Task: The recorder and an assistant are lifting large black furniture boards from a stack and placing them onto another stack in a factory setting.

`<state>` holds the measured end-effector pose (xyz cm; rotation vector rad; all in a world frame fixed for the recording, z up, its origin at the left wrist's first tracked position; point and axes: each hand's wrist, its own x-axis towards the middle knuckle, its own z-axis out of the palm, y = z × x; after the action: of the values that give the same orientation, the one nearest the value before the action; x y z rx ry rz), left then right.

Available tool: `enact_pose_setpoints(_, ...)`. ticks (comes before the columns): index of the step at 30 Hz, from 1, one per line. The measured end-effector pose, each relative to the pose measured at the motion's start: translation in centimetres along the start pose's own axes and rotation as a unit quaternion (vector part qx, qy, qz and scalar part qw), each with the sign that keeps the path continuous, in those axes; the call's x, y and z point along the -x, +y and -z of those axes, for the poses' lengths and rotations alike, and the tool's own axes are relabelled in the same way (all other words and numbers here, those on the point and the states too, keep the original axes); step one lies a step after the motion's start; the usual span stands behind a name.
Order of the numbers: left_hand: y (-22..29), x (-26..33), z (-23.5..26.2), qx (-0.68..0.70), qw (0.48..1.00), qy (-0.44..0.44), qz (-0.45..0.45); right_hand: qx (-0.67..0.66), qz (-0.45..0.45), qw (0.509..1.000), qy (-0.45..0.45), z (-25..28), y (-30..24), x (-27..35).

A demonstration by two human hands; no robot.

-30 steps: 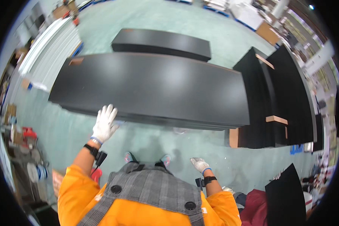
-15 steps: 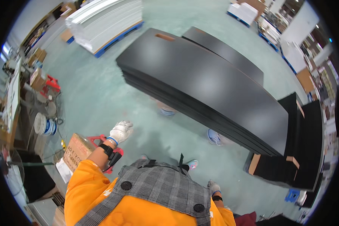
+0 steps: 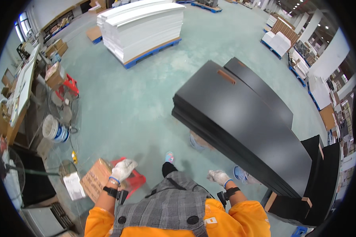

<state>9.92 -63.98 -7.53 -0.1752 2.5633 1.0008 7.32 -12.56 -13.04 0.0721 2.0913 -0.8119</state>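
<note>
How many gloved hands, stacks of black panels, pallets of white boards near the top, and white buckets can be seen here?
Gloved hands: 2, the left hand and the right hand
Stack of black panels: 1
Pallet of white boards: 1
White bucket: 1
Total: 5

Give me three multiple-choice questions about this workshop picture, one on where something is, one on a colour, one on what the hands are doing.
1. Where is the white bucket?
A. on the floor left of the person
B. on the black panels
C. on the white stack

2. What colour are the panels stacked at the right?
A. white
B. black
C. red

3. What are the hands doing?
A. both gripping a panel
B. both empty, gloved
C. lifting the bucket

Answers:
1 A, it stands on the green floor by the clutter at the left.
2 B, the stack is black.
3 B, the left hand is above a cardboard box and the right hand hangs free; neither holds anything.
</note>
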Motion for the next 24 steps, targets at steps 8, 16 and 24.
enact_pose_setpoints(8,0.2,-12.3,14.5,-0.050,0.989,0.068,0.124,0.038,-0.006,0.994,-0.098,5.1,-14.9,-15.4)
enact_pose_setpoints(16,-2.1,-25.6,24.6,-0.052,0.979,0.023,0.197,-0.010,-0.052,0.996,-0.077,6.6,-17.2,-22.2)
enact_pose_setpoints(24,-0.7,-47.7,34.9,-0.189,0.974,-0.072,0.098,-0.595,-0.293,0.744,0.082,0.8,-16.0,-24.7)
